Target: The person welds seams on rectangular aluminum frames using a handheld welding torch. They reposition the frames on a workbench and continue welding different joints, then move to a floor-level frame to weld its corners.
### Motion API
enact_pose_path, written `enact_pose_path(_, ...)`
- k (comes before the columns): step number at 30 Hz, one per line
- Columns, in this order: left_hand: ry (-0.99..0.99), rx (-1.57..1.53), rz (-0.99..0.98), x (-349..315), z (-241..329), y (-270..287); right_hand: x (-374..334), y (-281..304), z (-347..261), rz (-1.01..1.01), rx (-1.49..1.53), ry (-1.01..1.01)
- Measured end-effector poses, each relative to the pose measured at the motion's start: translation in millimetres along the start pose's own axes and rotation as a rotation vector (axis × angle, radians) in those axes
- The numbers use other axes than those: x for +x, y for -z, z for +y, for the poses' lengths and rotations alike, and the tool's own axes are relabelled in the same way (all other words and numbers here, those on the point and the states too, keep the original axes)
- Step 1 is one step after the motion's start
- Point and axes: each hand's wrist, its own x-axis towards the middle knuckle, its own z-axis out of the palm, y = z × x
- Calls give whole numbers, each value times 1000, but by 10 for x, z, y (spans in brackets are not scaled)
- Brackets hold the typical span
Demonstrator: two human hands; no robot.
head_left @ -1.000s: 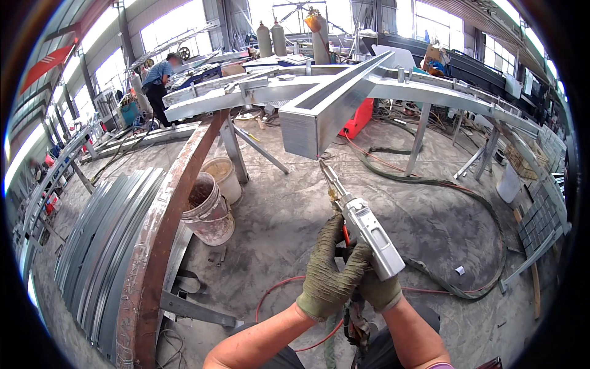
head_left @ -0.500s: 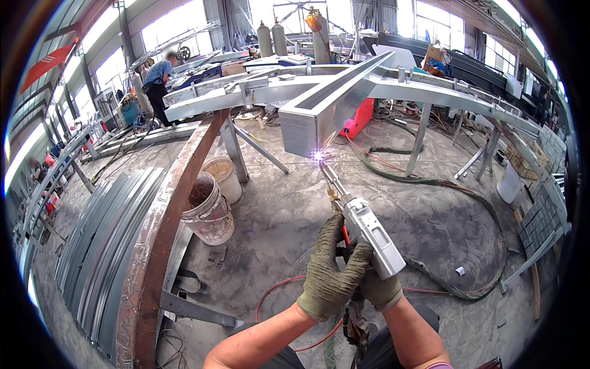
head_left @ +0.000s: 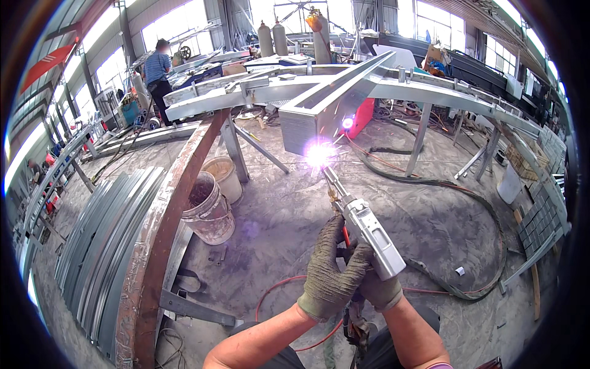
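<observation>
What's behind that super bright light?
The near end of the metal beam shows above it, and the silver torch points in from below. The glare covers the beam's bottom corner and the torch's tip, so I can't tell whether they touch.

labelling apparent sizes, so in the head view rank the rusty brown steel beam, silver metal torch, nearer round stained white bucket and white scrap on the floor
1. Rusty brown steel beam
2. Silver metal torch and nearer stained white bucket: look alike in size, torch nearer camera, so unranked
3. White scrap
</observation>
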Motion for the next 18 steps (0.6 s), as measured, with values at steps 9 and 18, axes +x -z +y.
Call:
enact_pose_path(9, 16, -25, 1, -12, 44, -9, 42, -2, -47, 0, 56, 32)
enact_pose_path(18, 48, -43, -1, -13, 76, -11, 42, -8, -30, 20, -60, 68)
